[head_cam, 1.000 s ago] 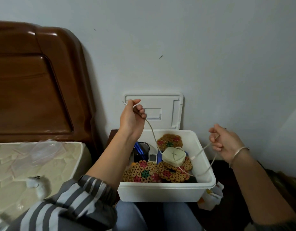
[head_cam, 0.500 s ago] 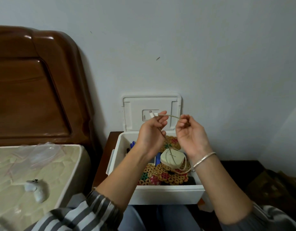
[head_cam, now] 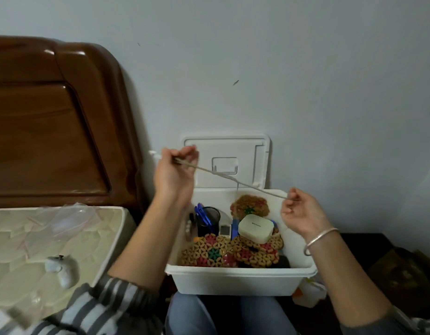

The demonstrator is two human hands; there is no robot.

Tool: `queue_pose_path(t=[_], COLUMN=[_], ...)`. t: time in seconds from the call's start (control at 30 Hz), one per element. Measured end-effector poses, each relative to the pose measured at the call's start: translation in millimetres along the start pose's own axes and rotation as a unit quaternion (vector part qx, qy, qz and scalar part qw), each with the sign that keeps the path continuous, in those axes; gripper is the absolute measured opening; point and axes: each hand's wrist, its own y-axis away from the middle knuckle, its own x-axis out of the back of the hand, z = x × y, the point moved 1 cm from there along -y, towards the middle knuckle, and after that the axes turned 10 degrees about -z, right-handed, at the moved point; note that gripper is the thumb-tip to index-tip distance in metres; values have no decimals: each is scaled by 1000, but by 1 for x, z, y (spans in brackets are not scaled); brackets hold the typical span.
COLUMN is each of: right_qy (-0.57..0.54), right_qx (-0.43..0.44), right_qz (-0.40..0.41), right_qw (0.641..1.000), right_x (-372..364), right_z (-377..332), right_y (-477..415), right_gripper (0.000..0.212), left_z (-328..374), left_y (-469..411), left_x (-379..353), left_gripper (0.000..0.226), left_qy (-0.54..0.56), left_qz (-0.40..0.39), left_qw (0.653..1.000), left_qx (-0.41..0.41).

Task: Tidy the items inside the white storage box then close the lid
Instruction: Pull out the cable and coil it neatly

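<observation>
The white storage box stands open in front of me, its lid leaning upright against the wall. A pale cable is stretched taut above the box. My left hand pinches one end up at the left, with the plug sticking out past the fingers. My right hand grips the other end, lower, over the box's right rim. Inside lie several woven multicoloured coasters, a cream rounded case, a dark pen cup with blue pens and a small white device.
A mattress with a clear plastic bag and a small white plush toy lies at the left, below a brown wooden headboard. A dark wooden surface extends to the right. A white and orange bag sits by the box's right front corner.
My hands were together over the box half a second ago; they have pulled apart, the left up and leftward, the right down and rightward, drawing the cable straight.
</observation>
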Motion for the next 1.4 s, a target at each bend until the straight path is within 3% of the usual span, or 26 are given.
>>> queue_pose_path(t=[0.1, 0.23, 0.33, 0.5, 0.57, 0.7, 0.77, 0.83, 0.93, 0.97, 1.1, 1.2, 1.3, 1.4], right_qy=[54, 77, 23, -142, -146, 37, 176, 330, 529, 557, 575, 617, 639, 604], right_qx=[9, 1, 36, 125, 135, 104, 100, 84, 79, 98, 167, 185, 211, 167], right_qz=[58, 30, 21, -66, -83, -70, -90, -141, -185, -182, -117, -84, -85, -111], right_qw=[997, 997, 999, 980, 977, 991, 975, 930, 824, 804, 793, 760, 735, 771], right_x=[35, 45, 40, 33, 32, 27, 16, -3, -41, -54, -82, -85, -83, -74], right_z=[-28, -44, -48, -46, -45, -45, -41, -30, 1, 12, 39, 49, 63, 73], right_y=[-12, -21, -24, -21, -22, -21, -16, -6, 9, 14, 21, 20, 16, 13], right_gripper=[30, 20, 34, 34, 30, 28, 22, 22, 30, 29, 17, 10, 14, 23], left_z=[42, 57, 49, 33, 31, 31, 25, 9, -25, -37, -66, -73, -79, -81], left_y=[-16, -15, -10, 1, 2, 3, 6, 13, 27, 32, 46, 49, 47, 40], left_x=[34, 75, 90, 103, 106, 107, 97, 79, 47, 37, 18, 21, 25, 36], left_gripper=[43, 44, 42, 31, 24, 31, 34, 35, 38, 40, 49, 46, 43, 51], left_qy=[62, -33, -74, -108, -129, -250, -339, -402, -430, -425, -387, -356, -289, -287], left_qz=[99, 183, 231, 232, 208, 137, 91, 42, -13, -31, -100, -119, -75, 13], left_qw=[993, 982, 969, 963, 966, 951, 923, 893, 868, 867, 879, 894, 923, 933], left_qx=[-20, 27, 55, 82, 82, 120, 156, 199, 249, 258, 261, 243, 242, 217])
